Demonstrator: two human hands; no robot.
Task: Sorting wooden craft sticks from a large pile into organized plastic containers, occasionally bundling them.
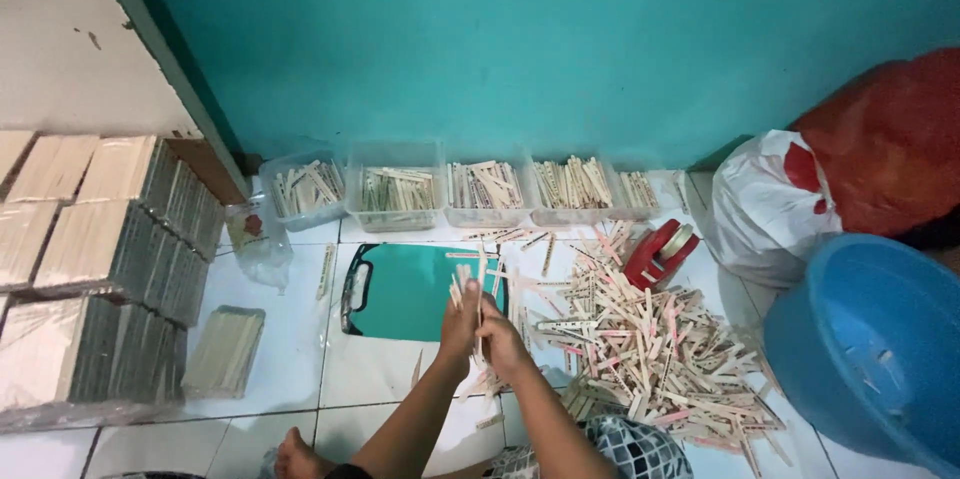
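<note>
Both hands were closed around a bundle of wooden sticks (478, 284), held upright above the green board (405, 289): left hand (461, 324) on one side, right hand (503, 341) on the other. A loose stick pile (650, 349) lay just beside the right hand.

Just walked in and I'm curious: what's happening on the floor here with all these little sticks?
A person sits on the white tiled floor and holds a small bunch of flat wooden sticks upright between the left hand and the right hand, over a teal board. A big loose pile of sticks lies to the right, beside a red tape dispenser. Clear tubs of sorted sticks line the teal wall, and wrapped stacks sit on the left.
</note>
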